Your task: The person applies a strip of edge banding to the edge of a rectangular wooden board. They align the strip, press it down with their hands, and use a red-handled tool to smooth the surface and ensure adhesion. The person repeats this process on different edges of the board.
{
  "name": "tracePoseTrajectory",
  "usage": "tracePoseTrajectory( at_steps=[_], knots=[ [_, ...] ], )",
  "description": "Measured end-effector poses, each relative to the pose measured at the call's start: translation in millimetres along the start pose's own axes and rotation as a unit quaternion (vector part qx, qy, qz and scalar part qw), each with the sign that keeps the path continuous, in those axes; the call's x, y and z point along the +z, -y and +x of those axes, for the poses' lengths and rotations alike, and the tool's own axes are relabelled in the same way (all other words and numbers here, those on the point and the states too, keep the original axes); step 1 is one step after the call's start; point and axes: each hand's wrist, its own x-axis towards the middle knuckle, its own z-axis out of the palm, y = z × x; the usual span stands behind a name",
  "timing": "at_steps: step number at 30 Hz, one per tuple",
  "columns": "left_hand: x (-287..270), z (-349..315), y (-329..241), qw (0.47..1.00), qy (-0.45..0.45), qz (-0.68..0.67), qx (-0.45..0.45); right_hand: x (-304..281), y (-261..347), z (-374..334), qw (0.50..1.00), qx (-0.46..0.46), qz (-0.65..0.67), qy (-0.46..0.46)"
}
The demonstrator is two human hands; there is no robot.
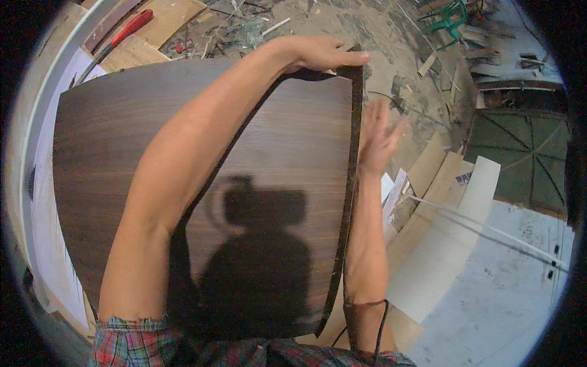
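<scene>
Apparently mid-lift: the left hand (318, 54) grips the far corner of the dark wood-grain panel (269, 159), fingers curled over its top edge. The right hand (376, 137) hovers spread open just beside the panel's right edge, touching nothing; closing it there seems needed.

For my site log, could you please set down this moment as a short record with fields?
Setting: workshop floor strewn with offcuts and debris
Main item: dark wood-veneer panel, large, held flat-faced toward the camera
Left hand: left hand reaches across and grips the panel's far top corner
Right hand: right hand open, fingers spread, beside the panel's right edge; contact cannot be told
Right of panel: pale board strips lying on the floor
Upper left: red-handled tool on plywood sheets
Far right: green metal frame
</scene>
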Motion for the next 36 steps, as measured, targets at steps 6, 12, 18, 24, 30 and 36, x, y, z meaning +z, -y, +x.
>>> tracePoseTrajectory(
  at_steps=[6,12,18,24,30,36],
  knots=[
    [3.3,10.6,15.5,0.998,-0.004,-0.046,0.049,-4.1,4.5,8.0,0.978,0.087,-0.064,0.181],
    [1.6,0.6,-0.7,0.994,0.039,-0.096,0.032,9.9,18.6,-16.2,0.961,0.037,-0.237,0.141],
    [2.2,20.3,17.1,0.994,0.020,-0.094,0.042,5.5,17.1,-10.4,0.970,0.140,-0.130,0.153],
    [3.6,5.7,8.5,0.998,-0.026,-0.048,0.004,-11.5,27.3,-59.1,0.923,0.042,-0.266,0.276],
    [9.4,0.1,2.6,0.996,-0.060,-0.058,0.025,-24.6,37.0,-64.7,0.911,0.018,-0.298,0.284],
    [0.9,8.2,7.4,0.997,-0.018,-0.066,0.022,-4.1,52.3,-52.7,0.883,-0.037,-0.370,0.288]
  ],
)
